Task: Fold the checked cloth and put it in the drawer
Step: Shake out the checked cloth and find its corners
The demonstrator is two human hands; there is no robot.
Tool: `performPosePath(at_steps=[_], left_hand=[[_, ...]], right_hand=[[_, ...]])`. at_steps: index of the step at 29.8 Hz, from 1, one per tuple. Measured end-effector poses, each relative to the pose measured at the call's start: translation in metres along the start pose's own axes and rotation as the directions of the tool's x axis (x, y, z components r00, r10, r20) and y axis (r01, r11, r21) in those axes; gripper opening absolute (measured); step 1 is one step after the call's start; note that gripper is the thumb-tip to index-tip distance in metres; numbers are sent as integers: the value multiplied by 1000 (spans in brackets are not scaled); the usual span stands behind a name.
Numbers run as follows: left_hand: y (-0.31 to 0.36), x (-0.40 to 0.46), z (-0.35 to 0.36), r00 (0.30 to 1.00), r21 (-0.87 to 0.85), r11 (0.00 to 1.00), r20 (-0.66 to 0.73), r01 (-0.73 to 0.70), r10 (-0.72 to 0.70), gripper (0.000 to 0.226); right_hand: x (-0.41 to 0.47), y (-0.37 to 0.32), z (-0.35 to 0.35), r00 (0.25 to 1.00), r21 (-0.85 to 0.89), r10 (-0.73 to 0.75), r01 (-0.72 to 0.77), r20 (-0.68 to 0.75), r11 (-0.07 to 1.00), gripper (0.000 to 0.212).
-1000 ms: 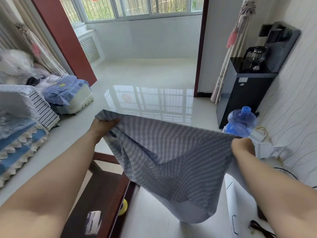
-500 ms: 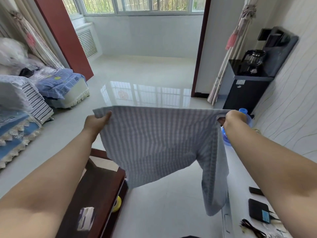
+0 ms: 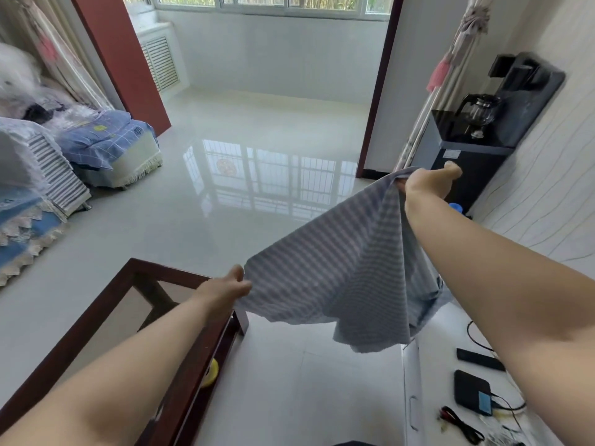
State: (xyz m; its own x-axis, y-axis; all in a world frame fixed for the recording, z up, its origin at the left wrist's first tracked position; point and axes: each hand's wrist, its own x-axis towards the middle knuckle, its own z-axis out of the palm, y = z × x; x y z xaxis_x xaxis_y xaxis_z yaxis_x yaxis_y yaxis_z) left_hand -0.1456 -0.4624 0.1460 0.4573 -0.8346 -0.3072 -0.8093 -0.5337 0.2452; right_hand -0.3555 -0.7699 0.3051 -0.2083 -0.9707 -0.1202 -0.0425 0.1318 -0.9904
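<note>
From the head camera, your left hand [image 3: 225, 289] is low and close in, above the far corner of the dark wooden table [image 3: 106, 320], pinching one corner of the checked cloth [image 3: 338, 278]. Your right hand [image 3: 426, 185] is raised higher and stretched out to the right, fingers curled around the opposite corner with the thumb sticking out. The cloth hangs slanted in the air between your two hands, its loose lower edge drooping over the white cabinet top [image 3: 428, 397] on your right. On that top lie a black box [image 3: 473, 395], a dark remote [image 3: 479, 358] and tangled cables [image 3: 460, 423]. Behind your right hand stands a black water dispenser [image 3: 470, 162] with a glass kettle [image 3: 479, 112] on it. A yellow tape roll [image 3: 211, 373] sits under the table edge. Covered furniture [image 3: 106, 146] lines the left wall on the glossy tiled floor [image 3: 241, 175]
</note>
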Motion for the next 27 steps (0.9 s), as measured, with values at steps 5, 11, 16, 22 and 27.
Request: performPosePath(at_steps=[5,11,16,22,27], left_hand=[[10,6,22,982,-204,965,124,164,-141,26],[21,12,21,904,-395,818,270,418,-332,22],[52,17,14,844,-749,412,374,519,-383,21],[59,44,-20,896,-681,639,58,358,-440,27],[89,43,-43,937,-790,562,48,247,-345,27]], right_hand=[[-5,-8,-9,908,-287,-388,418,156,862,45],[-11,-24,-12,783,-392,-577,618,231,682,21],[-20,-45,-7,720,-326,-582,692,377,645,18],[-32,-52,-11,575,-245,-532,788,622,565,36],[-51,-49,-12,534,-172,-514,787,671,593,39]])
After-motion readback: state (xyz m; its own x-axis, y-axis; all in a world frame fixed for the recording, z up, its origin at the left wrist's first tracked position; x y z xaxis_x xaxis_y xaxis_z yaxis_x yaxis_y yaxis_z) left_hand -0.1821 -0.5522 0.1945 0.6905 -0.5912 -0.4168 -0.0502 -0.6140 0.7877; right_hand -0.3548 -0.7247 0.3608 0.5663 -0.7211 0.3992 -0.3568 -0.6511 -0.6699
